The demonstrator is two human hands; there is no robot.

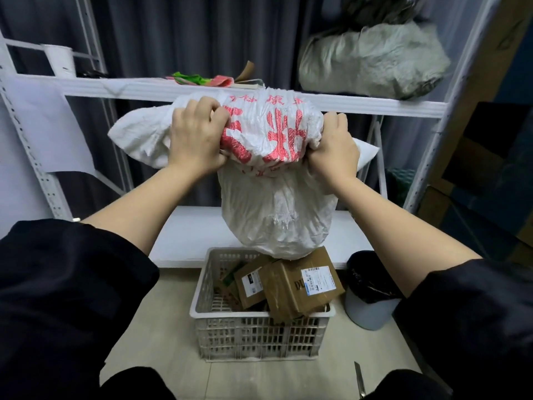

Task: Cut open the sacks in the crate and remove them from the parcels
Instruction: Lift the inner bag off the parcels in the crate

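Observation:
A white woven sack (274, 209) with red print hangs upside down over the white plastic crate (259, 314). My left hand (197, 137) and my right hand (331, 148) each grip a bunched corner of its upper end. The sack's lower part bulges and its bottom touches the brown cardboard parcels (300, 287) lying in the crate. Several parcels with white labels fill the right side of the crate. A utility knife (360, 379) lies on the floor to the right of the crate.
A white metal shelf rack (144, 88) stands right behind the sack, its upper shelf holding a grey filled sack (372, 64) and coloured scraps (199, 79). A bin with a black liner (369, 293) sits right of the crate. Dark curtains hang behind.

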